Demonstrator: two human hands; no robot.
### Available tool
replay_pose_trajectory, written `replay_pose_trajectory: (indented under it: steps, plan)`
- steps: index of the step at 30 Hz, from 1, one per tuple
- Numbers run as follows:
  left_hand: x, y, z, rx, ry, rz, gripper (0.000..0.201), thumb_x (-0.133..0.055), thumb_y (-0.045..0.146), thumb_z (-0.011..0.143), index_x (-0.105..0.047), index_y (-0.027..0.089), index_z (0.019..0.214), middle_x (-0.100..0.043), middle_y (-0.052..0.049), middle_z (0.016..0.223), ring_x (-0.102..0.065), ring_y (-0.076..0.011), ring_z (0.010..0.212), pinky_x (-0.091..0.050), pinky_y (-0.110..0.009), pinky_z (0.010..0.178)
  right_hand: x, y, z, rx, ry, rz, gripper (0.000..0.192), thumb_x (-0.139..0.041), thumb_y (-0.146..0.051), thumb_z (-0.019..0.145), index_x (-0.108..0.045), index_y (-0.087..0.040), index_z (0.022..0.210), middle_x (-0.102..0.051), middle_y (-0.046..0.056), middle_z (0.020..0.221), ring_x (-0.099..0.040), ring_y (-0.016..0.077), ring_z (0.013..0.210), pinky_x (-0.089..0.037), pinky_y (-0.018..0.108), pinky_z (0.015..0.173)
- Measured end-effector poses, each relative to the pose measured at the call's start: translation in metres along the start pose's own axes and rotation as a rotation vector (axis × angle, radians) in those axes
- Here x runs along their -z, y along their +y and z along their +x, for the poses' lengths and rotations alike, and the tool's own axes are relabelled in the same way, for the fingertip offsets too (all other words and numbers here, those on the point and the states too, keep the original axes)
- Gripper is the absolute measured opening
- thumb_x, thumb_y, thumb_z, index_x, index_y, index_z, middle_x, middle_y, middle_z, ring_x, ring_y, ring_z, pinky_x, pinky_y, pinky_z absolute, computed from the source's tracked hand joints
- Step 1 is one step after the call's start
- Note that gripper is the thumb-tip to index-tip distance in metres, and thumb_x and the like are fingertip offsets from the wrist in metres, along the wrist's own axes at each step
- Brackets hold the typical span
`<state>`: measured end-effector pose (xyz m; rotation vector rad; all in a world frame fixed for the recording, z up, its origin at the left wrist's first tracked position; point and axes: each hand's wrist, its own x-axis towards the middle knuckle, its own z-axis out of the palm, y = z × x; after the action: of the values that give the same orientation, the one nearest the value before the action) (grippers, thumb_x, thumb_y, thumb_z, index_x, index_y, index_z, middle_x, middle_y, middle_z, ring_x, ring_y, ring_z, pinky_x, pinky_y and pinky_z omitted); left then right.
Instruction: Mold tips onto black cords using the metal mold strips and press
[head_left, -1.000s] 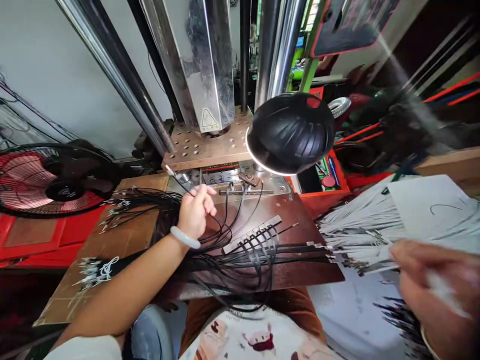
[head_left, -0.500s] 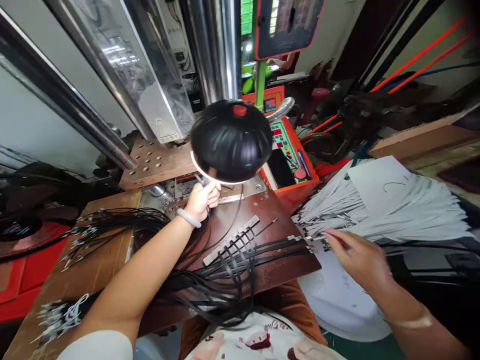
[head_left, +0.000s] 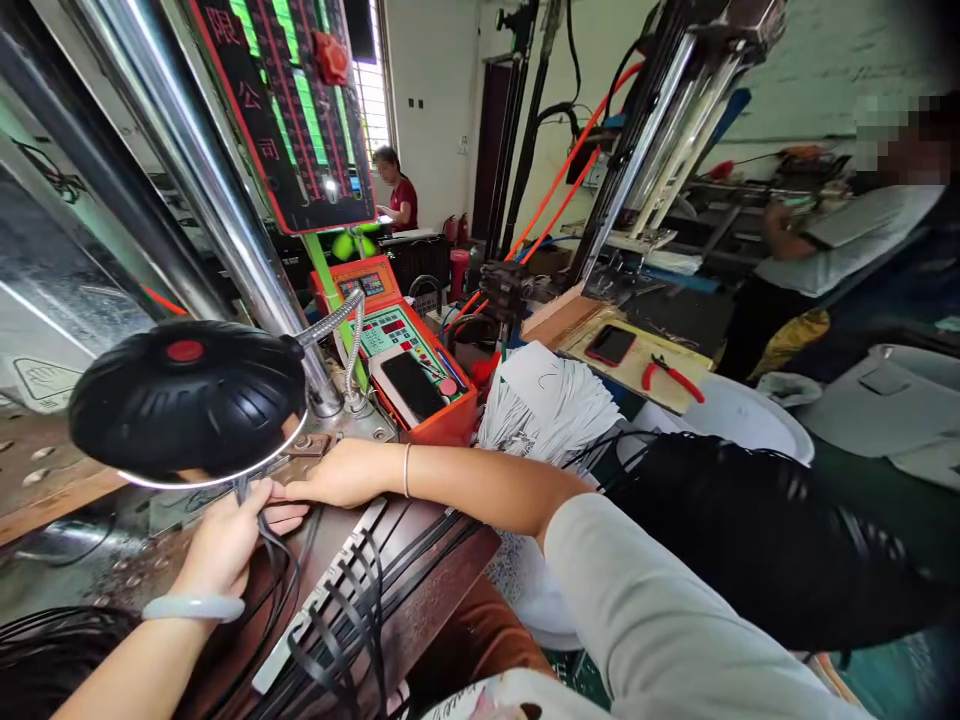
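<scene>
My left hand (head_left: 229, 545), with a pale bangle at the wrist, is closed on black cables (head_left: 274, 550) just under the rim of a black dome lamp (head_left: 187, 405). From the other side my right hand (head_left: 341, 475) reaches in and meets the left fingertips. Its fingers are drawn together; what they hold, if anything, is hidden. The metal fixture beneath the lamp is mostly covered by the lamp and both hands. Closer to me, a slotted metal strip (head_left: 281, 660) lies slanted on the brown table (head_left: 420, 620), with flat black cables looped across it.
An orange control box (head_left: 442, 415) with a phone on it stands behind my right hand. White strips (head_left: 551, 400) lie in a bundle to its right, near red-handled pliers (head_left: 675, 380) and a white tub (head_left: 757, 410). Steel columns (head_left: 247, 230) rise at left. Two other people are farther back.
My right hand has moved left from the white strips to the lamp, beside my left hand. The left hand stays under the lamp on the cables. The view has turned right.
</scene>
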<state>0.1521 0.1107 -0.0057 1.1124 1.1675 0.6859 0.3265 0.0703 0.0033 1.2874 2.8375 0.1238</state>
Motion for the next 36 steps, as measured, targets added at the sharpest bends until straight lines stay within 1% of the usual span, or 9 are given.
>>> replay_pose_trajectory:
  steps: [5,9,13,21,26,29,32,34,36]
  plan:
    - [-0.002,0.003,-0.01,0.091,0.019,0.013,0.006,-0.062,0.015,0.079,-0.057,0.016,0.078,-0.065,0.0,0.067,-0.066,-0.0157,0.054,-0.057,-0.026,0.052,-0.003,-0.003,0.008,-0.066,0.049,-0.066,0.025,-0.037,-0.024,0.102,-0.059,-0.018,0.11,-0.069,0.007,0.104,-0.064,0.018,0.09,-0.044,0.029,0.071]
    - [-0.004,0.008,-0.017,-0.055,-0.147,-0.097,0.024,-0.07,0.021,0.072,-0.059,0.019,0.093,-0.069,0.001,0.081,-0.068,-0.0149,0.067,-0.055,-0.023,0.059,0.015,-0.001,0.021,-0.182,0.082,-0.076,0.031,-0.032,-0.031,0.103,-0.058,-0.015,0.112,-0.067,0.009,0.109,-0.063,0.022,0.097,-0.045,0.034,0.075]
    - [0.002,0.009,-0.03,-0.127,-0.132,0.049,0.016,-0.07,0.021,0.068,-0.054,0.016,0.072,-0.059,0.002,0.061,-0.056,-0.0098,0.055,-0.043,-0.017,0.051,0.028,-0.009,0.012,-0.259,0.067,0.006,0.024,-0.041,-0.027,0.099,-0.061,-0.017,0.106,-0.069,0.007,0.102,-0.063,0.0201,0.091,-0.045,0.03,0.072]
    - [0.001,-0.01,-0.01,0.098,-0.075,0.214,0.022,-0.069,0.01,0.072,-0.054,0.014,0.057,-0.05,0.003,0.047,-0.049,-0.0092,0.044,-0.039,-0.02,0.05,-0.022,0.009,-0.014,-0.287,0.109,0.091,0.03,-0.058,-0.019,0.085,-0.061,-0.008,0.113,-0.06,0.018,0.108,-0.058,0.0293,0.102,-0.045,0.039,0.087]
    - [-0.021,0.011,-0.026,0.21,-0.377,0.041,0.013,-0.065,0.019,0.082,-0.055,0.016,0.075,-0.042,0.008,0.047,-0.036,-0.0054,0.035,-0.03,-0.017,0.04,-0.009,0.005,-0.007,-0.381,0.257,0.083,0.029,-0.041,-0.026,0.095,-0.061,-0.008,0.106,-0.06,0.019,0.106,-0.057,0.0299,0.101,-0.045,0.041,0.089]
    - [0.025,0.027,-0.059,-0.104,-0.35,-0.093,0.007,-0.063,0.015,0.083,-0.056,0.016,0.081,-0.036,0.011,0.051,-0.023,-0.0014,0.034,-0.019,-0.014,0.037,-0.006,0.006,-0.031,-0.327,0.313,0.231,0.024,-0.044,-0.023,0.089,-0.062,-0.013,0.102,-0.062,0.015,0.101,-0.059,0.0276,0.096,-0.047,0.04,0.086]
    - [0.118,0.041,-0.093,-0.488,0.172,0.04,0.012,-0.051,0.021,0.089,-0.062,0.015,0.088,-0.045,0.009,0.055,-0.04,-0.0047,0.04,-0.038,-0.015,0.045,-0.022,0.002,-0.065,-0.118,0.119,0.483,0.022,-0.049,-0.029,0.087,-0.063,-0.018,0.099,-0.063,0.008,0.09,-0.06,0.0212,0.077,-0.051,0.035,0.072]
    - [0.182,0.048,-0.108,-0.541,0.487,0.246,0.022,-0.047,0.024,0.09,-0.064,0.014,0.078,-0.049,0.007,0.055,-0.056,-0.0069,0.055,-0.047,-0.014,0.058,-0.037,-0.006,-0.077,-0.093,0.091,0.498,0.025,-0.046,-0.034,0.091,-0.063,-0.017,0.096,-0.061,0.009,0.091,-0.06,0.0206,0.076,-0.051,0.035,0.07]
    - [0.223,0.05,-0.113,-0.488,0.602,0.51,0.026,-0.057,0.022,0.084,-0.056,0.018,0.058,-0.052,0.004,0.055,-0.066,-0.01,0.075,-0.047,-0.014,0.068,-0.05,-0.016,-0.075,-0.118,0.142,0.417,0.027,-0.042,-0.035,0.094,-0.061,-0.016,0.089,-0.058,0.01,0.088,-0.059,0.0215,0.077,-0.05,0.036,0.071]
